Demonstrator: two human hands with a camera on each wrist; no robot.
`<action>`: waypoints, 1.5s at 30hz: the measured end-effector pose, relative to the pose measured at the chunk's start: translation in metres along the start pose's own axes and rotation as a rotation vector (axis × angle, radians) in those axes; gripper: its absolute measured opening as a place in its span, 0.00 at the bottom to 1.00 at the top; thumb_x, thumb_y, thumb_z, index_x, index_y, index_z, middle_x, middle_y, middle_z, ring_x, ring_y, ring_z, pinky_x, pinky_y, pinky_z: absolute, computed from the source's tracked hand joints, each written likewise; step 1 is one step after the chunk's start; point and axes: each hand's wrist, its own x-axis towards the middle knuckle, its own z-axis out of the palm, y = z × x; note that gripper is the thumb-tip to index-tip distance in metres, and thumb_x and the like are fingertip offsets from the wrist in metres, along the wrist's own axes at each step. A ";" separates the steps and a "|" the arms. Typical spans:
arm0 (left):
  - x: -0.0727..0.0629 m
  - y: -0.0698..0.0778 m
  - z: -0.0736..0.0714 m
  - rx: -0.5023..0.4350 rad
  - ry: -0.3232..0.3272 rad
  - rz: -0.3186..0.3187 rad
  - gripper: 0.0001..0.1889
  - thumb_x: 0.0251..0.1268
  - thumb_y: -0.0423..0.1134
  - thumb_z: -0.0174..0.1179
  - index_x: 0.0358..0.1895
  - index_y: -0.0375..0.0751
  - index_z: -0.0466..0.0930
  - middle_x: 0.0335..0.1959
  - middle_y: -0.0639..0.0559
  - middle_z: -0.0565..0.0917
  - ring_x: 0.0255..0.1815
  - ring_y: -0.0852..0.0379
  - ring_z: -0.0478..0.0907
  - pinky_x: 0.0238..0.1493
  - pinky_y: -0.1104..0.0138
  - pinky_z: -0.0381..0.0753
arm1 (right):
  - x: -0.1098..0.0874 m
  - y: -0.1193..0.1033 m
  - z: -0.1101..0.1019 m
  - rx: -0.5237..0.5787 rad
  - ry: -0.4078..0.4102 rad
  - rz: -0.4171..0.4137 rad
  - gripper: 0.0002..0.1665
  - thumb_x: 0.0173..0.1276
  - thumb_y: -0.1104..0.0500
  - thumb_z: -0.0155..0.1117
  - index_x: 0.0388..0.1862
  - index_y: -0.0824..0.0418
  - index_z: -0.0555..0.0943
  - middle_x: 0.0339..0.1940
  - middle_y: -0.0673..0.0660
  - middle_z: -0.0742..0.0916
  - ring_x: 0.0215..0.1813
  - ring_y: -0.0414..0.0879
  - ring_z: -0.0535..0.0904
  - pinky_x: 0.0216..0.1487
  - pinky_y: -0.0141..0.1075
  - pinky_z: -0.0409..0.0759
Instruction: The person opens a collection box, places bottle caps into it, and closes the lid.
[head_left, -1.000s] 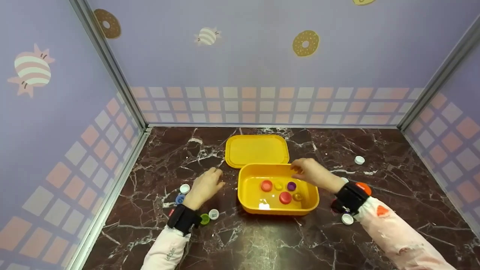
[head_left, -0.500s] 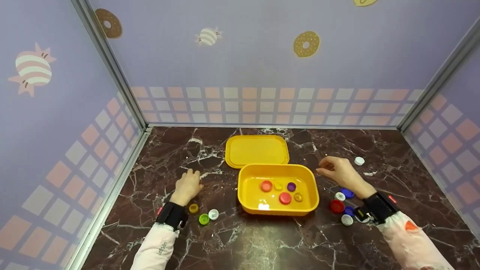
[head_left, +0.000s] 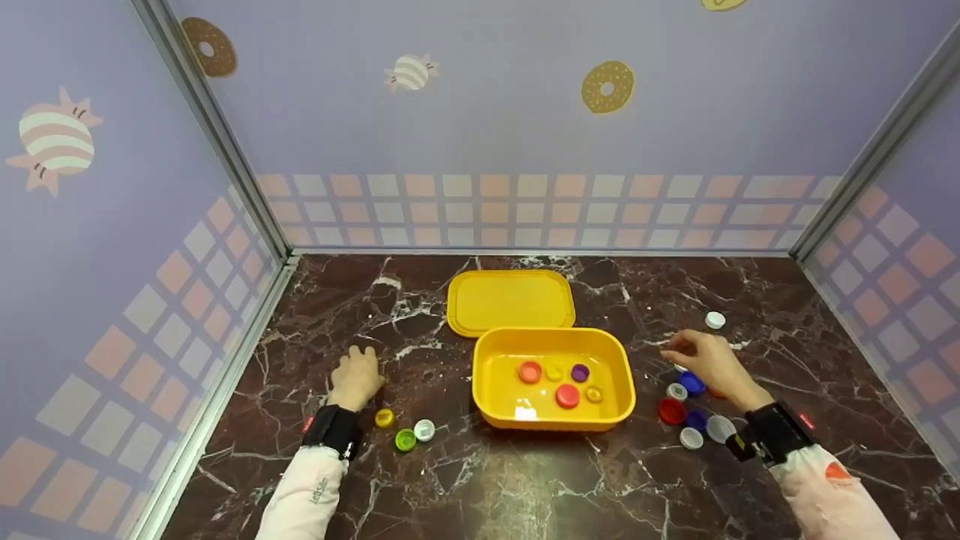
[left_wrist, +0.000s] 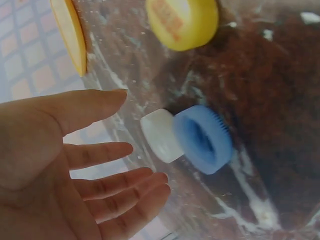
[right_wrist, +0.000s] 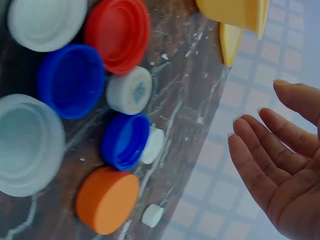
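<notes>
My left hand hovers over the left part of the table, fingers spread and holding nothing. In the left wrist view a white bottle cap and a blue bottle cap lie touching just beyond its fingertips; the hand hides them in the head view. A yellow cap sits nearby. My right hand hangs above the right-hand group of caps with loosely bent fingers and an empty palm. Below it are an orange cap, blue cap, red cap and white cap.
A yellow plastic box stands mid-table with several small caps inside, among them a purple cap. Its yellow lid lies flat behind. A green cap and a white cap lie left of the box. Patterned panels enclose the table.
My right hand has moved from over the box out to the right, above the caps there. My left hand has shifted left, over the white and blue caps.
</notes>
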 end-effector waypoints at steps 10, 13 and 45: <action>-0.002 -0.001 0.007 -0.059 -0.017 -0.014 0.20 0.50 0.31 0.65 0.43 0.23 0.68 0.39 0.29 0.67 0.33 0.33 0.73 0.28 0.48 0.74 | -0.006 0.002 0.002 0.013 -0.032 0.041 0.14 0.60 0.57 0.63 0.39 0.67 0.78 0.32 0.57 0.83 0.33 0.50 0.78 0.34 0.43 0.76; -0.002 -0.001 0.007 -0.066 0.005 0.014 0.14 0.54 0.28 0.59 0.42 0.23 0.70 0.37 0.29 0.68 0.31 0.33 0.73 0.28 0.49 0.74 | -0.004 0.000 0.003 0.006 -0.029 0.033 0.13 0.60 0.56 0.63 0.38 0.66 0.79 0.31 0.56 0.82 0.33 0.51 0.78 0.34 0.43 0.76; 0.010 0.130 -0.037 -0.111 0.175 0.626 0.05 0.55 0.33 0.57 0.33 0.35 0.72 0.29 0.45 0.69 0.26 0.49 0.72 0.25 0.61 0.74 | -0.012 0.023 0.002 -0.056 -0.073 0.077 0.09 0.61 0.59 0.62 0.34 0.65 0.80 0.29 0.55 0.82 0.31 0.49 0.78 0.33 0.44 0.75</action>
